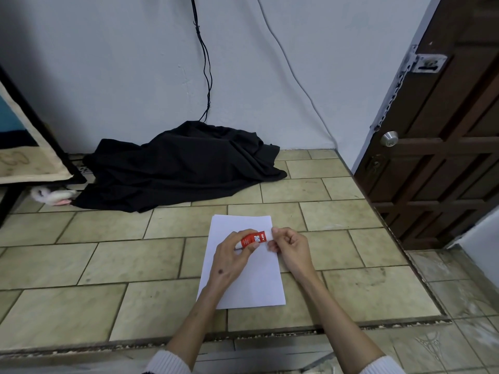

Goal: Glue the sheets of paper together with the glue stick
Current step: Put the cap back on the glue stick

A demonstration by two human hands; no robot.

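Observation:
White sheets of paper (253, 282) lie stacked on the tiled floor in front of me. Above their upper half I hold a red and white glue stick (252, 238) sideways. My left hand (232, 252) grips its red body. My right hand (289, 245) pinches the white cap end at the right. Both forearms come in from the bottom of the view and cover part of the paper.
A heap of black cloth (183, 168) lies by the wall beyond the paper, with cables (205, 76) hanging above it. A brown door (442, 130) stands at the right. A framed board (29, 147) leans at the left. A raised floor edge (243, 336) runs below the paper.

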